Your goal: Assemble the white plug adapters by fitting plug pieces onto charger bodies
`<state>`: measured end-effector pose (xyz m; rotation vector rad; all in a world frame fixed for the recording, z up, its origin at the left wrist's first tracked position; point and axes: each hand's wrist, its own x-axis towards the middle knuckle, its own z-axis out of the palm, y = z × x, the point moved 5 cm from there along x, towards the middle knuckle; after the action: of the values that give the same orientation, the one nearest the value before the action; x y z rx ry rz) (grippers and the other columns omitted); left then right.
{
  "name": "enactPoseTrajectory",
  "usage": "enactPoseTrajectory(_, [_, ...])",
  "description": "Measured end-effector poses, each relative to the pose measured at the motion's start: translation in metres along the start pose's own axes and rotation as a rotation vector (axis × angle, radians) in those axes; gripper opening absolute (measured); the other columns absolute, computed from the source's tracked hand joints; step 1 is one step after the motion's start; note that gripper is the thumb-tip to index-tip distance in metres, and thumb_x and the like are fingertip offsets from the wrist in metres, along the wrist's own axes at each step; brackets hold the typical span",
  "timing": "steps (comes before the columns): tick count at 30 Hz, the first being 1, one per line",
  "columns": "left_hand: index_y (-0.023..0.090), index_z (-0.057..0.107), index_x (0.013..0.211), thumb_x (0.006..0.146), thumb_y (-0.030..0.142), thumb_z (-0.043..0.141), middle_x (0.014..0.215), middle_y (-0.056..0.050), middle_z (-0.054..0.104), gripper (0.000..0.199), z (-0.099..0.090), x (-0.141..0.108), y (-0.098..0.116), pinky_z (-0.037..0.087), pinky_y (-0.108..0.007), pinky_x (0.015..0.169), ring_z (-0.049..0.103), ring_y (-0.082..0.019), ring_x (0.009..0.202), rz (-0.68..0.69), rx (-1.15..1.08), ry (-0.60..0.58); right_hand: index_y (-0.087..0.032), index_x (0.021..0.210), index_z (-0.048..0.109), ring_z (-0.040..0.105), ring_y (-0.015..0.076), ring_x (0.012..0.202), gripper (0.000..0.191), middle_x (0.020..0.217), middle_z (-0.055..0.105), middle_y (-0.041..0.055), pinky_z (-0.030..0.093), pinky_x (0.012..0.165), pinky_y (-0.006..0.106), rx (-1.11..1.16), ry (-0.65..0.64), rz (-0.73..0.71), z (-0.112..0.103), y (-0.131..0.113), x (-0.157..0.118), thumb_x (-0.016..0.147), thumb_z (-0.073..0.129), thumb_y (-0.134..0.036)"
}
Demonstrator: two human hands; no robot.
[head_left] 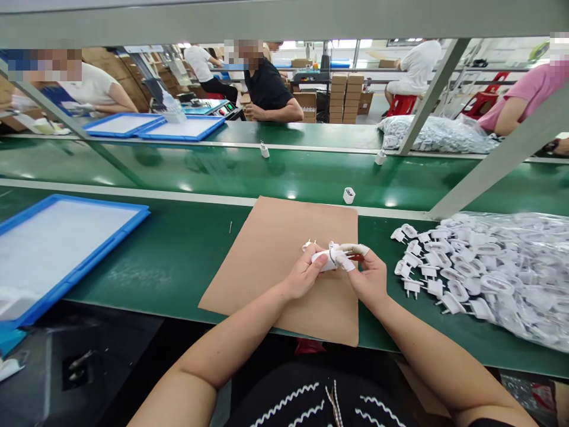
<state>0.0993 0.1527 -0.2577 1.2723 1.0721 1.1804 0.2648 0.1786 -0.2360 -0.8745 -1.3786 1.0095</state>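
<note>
Over a brown cardboard sheet [275, 249], my left hand [302, 276] pinches a white charger housing [320, 261] between thumb and fingers. My right hand [371, 279], with white covers on some fingertips, grips a white two-pin plug piece [334, 254] at the housing's right end. The two pieces meet or nearly meet; my fingers partly hide the joint. Just behind my left fingers shows another small white part with pins [307, 244], and whether the hand touches it I cannot tell.
Loose white plug pieces [457, 273] spill from a clear bag [533, 284] at right. A blue-rimmed tray [106, 255] lies at left. White charger parts [349, 195] stand on the green conveyor belt [200, 169]. Slanted metal posts [498, 142] flank the bench; several people sit beyond.
</note>
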Motion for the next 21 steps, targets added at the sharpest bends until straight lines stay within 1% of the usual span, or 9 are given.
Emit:
enactPoseTrajectory(5, [0.02, 0.053, 0.096, 0.09, 0.076, 0.057, 0.082, -0.003, 0.061, 0.057, 0.0002, -0.0004, -0.0015, 0.039, -0.029, 0.064, 0.048, -0.014, 0.067, -0.013, -0.002, -0.019, -0.025, 0.097, 0.077, 0.072, 0.0228, 0.083, 0.019, 0.097, 0.079, 0.0053, 0.062, 0.079, 0.039, 0.055, -0.05, 0.055, 0.0016, 0.003, 0.0006, 0.079, 0.081, -0.029])
enactPoseTrajectory(9, [0.021, 0.05, 0.096, 0.089, 0.078, 0.056, 0.081, -0.004, 0.064, 0.058, 0.0023, 0.0011, -0.0034, 0.038, -0.029, 0.063, 0.048, -0.014, 0.066, -0.024, -0.04, -0.023, -0.025, 0.097, 0.077, 0.072, 0.0225, 0.083, 0.018, 0.097, 0.079, 0.0053, 0.063, 0.077, 0.038, 0.061, -0.003, 0.07, 0.0003, 0.0022, -0.0006, 0.08, 0.079, -0.03])
enactPoseTrajectory(13, [0.021, 0.05, 0.096, 0.09, 0.078, 0.055, 0.077, -0.002, 0.06, 0.058, 0.0031, 0.0016, -0.0055, 0.038, -0.029, 0.062, 0.047, -0.014, 0.065, -0.017, -0.036, -0.025, -0.025, 0.097, 0.077, 0.072, 0.0224, 0.081, 0.018, 0.097, 0.079, 0.0055, 0.063, 0.075, 0.038, 0.043, 0.006, 0.07, 0.0009, 0.0019, -0.0011, 0.079, 0.079, -0.031])
enactPoseTrajectory(17, [0.02, 0.052, 0.097, 0.092, 0.076, 0.054, 0.079, -0.002, 0.058, 0.056, 0.0006, -0.0003, -0.0041, 0.036, -0.03, 0.064, 0.046, -0.015, 0.066, 0.014, 0.015, -0.018, -0.025, 0.097, 0.078, 0.073, 0.0232, 0.082, 0.019, 0.097, 0.079, 0.0058, 0.063, 0.077, 0.038, 0.026, -0.036, 0.084, 0.0012, 0.0035, 0.0006, 0.079, 0.08, -0.031])
enactPoseTrajectory(21, [0.02, 0.056, 0.099, 0.093, 0.073, 0.057, 0.081, -0.002, 0.055, 0.054, -0.0033, -0.0018, 0.0013, 0.037, -0.032, 0.07, 0.047, -0.017, 0.072, 0.057, 0.116, 0.007, -0.025, 0.095, 0.079, 0.074, 0.024, 0.082, 0.018, 0.097, 0.08, 0.0053, 0.063, 0.08, 0.04, -0.022, -0.074, 0.025, -0.0009, 0.0014, 0.0031, 0.078, 0.081, -0.029])
